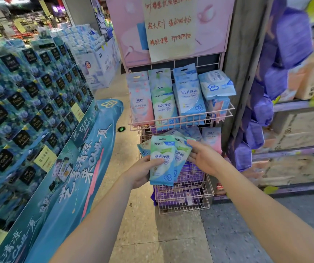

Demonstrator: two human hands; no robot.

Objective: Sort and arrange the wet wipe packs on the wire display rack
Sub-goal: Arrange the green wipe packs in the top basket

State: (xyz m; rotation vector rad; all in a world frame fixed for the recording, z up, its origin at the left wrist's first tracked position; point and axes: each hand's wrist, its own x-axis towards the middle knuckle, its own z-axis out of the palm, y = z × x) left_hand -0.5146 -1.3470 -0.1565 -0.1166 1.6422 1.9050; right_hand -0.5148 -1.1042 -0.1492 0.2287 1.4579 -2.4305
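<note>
Packs [160, 160] — gripped by left hand [141, 173], right hand [203, 158].

boxes [28, 95]: blue, stacked, far left of grip
banner [87, 160]: teal, just left of grip
note [169, 27]: handwritten, on pink board [125, 35], above grip
purple packs [260, 111]: hanging right of grip
</note>
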